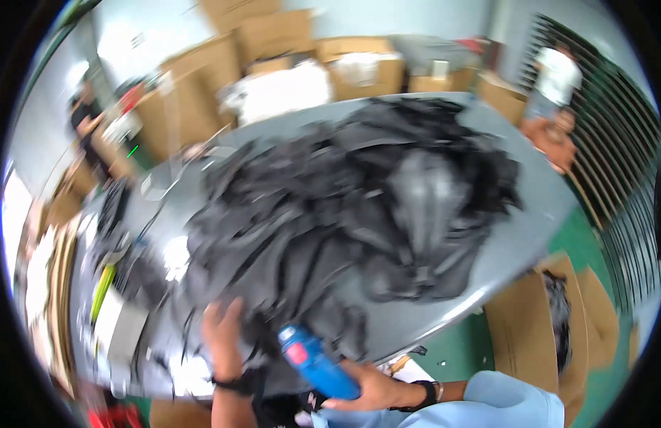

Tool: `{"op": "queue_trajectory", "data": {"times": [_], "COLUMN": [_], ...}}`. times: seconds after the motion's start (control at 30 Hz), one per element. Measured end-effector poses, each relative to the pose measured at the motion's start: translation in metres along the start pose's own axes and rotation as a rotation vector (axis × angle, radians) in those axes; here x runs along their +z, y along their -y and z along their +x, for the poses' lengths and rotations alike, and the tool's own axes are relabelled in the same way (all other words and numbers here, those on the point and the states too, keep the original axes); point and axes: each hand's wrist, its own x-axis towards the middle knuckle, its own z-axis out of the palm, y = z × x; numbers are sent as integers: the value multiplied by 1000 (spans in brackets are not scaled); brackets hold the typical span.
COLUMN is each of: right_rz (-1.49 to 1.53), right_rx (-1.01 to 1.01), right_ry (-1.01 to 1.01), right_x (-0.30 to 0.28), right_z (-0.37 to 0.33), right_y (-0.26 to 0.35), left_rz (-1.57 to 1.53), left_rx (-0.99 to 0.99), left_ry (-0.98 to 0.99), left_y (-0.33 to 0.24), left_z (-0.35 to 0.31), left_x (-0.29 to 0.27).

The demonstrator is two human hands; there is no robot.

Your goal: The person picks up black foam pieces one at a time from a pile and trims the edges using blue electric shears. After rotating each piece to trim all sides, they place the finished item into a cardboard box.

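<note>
Okay — grey table (pixel 537 207), topped by a heap of black fabric (pixel 309 185). Flaps-up cardboard box (pixel 519 321) stands off the table's near right side. Left hand (pixel 225 335) has fingers spread at the heap's near edge; blurred, can't tell contact. Right hand (pixel 377 389) wraps a blue-and-red cylinder (pixel 320 364) — tilted, far end toward the left hand, just right of it.

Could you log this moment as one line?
left hand: open, near dark fabric pile | right hand: holding blue cylindrical object | surface: grey table

Blue cylinder (pixel 327 369), black fabric (pixel 295 250), grey table (pixel 534 207)
</note>
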Motion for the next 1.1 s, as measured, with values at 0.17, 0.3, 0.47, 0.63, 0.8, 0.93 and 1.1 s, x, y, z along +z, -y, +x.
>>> {"op": "queue_trajectory", "data": {"times": [0.17, 0.3, 0.47, 0.63, 0.8, 0.93, 1.1], "right_rz": [-50, 11, -49, -59, -282, -456, -543], "right_rx": [-157, 5, -85, -94, -100, -351, -312], "right_ry": [-61, -35, -139, -16, 226, 355, 604], "right_x": [-5, -6, -1, 13, 54, 79, 99], "right_z": [2, -2, -4, 8, 5, -2, -23], "right_y": [-2, -11, 4, 17, 49, 40, 29], "left_rz": [165, 287, 468, 164, -496, -819, -919], "left_rx": [195, 543, 810, 759, 35, 25, 95], "left_ry": [56, -193, -449, -283, -291, -324, -562], "left_y": [-50, -92, -64, -45, -43, -7, 7], "left_z": [-25, -44, -67, -146, -185, -200, -225], "left_x": [-22, -12, -107, -154, -121, -122, -128]}}
